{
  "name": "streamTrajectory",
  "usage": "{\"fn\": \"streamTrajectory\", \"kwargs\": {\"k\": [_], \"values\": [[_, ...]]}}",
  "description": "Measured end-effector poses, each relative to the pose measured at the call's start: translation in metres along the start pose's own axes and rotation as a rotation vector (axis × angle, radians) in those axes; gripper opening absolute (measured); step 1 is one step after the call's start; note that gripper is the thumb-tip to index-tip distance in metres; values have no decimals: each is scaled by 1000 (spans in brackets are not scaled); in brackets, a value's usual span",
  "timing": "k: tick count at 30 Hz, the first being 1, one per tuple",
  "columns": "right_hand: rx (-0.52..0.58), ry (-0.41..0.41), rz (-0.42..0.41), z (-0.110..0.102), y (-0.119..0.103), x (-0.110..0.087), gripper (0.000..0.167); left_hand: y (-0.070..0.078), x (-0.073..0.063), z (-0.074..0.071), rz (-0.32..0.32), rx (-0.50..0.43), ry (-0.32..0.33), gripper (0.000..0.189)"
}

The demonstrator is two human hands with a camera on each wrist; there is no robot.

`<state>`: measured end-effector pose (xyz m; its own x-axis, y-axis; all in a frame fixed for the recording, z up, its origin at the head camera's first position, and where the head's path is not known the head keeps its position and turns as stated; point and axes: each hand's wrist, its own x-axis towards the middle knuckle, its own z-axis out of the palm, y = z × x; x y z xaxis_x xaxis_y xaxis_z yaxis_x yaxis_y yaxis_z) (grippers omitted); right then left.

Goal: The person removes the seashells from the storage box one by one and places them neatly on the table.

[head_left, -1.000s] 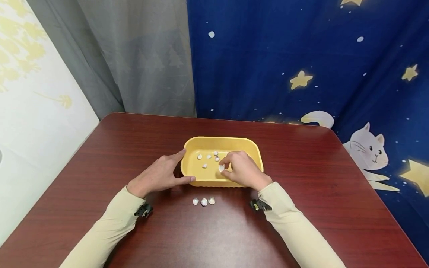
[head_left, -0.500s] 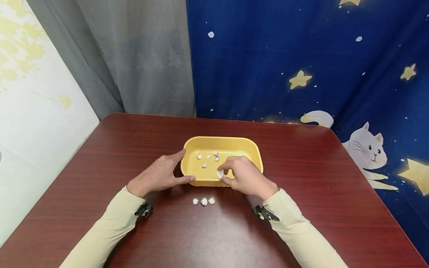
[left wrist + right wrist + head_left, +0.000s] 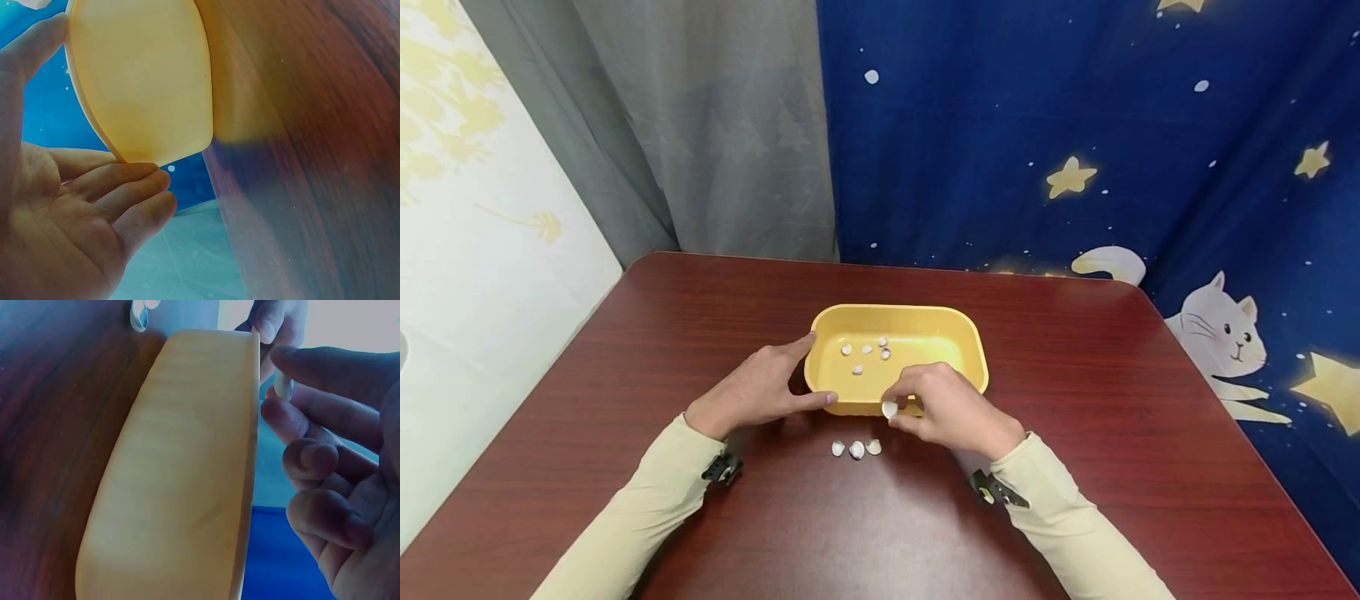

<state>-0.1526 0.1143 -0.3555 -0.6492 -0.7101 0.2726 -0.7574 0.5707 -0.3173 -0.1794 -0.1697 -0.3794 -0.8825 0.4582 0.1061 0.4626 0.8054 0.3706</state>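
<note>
In the head view a yellow plastic tub point(image 3: 895, 312) sits on the table with several small whitish seashells point(image 3: 857, 370) on its floor. My left hand point(image 3: 756, 387) rests against the tub's left end, thumb at the front rim and forefinger at the left side, spread wide. Between thumb and fingertips my right hand point(image 3: 951, 408) pinches a white seashell point(image 3: 889, 409) at the tub's front rim. The right wrist view shows that shell point(image 3: 283, 386) edge-on, raised beside the rim. Three more shells point(image 3: 857, 450) lie in a row on the table in front of the tub.
The dark red wooden table point(image 3: 715, 533) extends around the tub on all sides. Behind it hang a grey curtain point(image 3: 737, 150) and a blue curtain point(image 3: 940, 150) with stars and a cat. A white wall panel point(image 3: 490, 292) stands at the left.
My right hand has drawn the pinched shell from inside the tub toward me, up to the front rim. The left hand and the other shells stay where they were.
</note>
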Motion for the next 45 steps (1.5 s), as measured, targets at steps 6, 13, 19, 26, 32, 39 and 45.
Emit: {"fn": "streamTrajectory", "kwargs": {"k": [6,13,19,26,32,39,45], "values": [[21,-61,-30,5,-2,-4,11,0,0,-2,-25,-6,-24,107],[54,-86,-30,15,-5,-7,9,-1,-1,-2,-28,-1,-27,108],[70,-148,4,25,-7,-8,6,-1,-2,0,-23,1,-16,108],[-37,-215,36,38,-7,-11,11,0,-3,0,-24,-4,-18,108],[-142,-178,28,43,-7,-11,17,1,-3,1,-24,-7,-16,107],[-198,-184,56,44,-8,-11,19,2,-3,0,-23,-9,-14,108],[-207,-180,54,43,-9,-11,18,1,-3,1,-27,-5,-14,107]]}}
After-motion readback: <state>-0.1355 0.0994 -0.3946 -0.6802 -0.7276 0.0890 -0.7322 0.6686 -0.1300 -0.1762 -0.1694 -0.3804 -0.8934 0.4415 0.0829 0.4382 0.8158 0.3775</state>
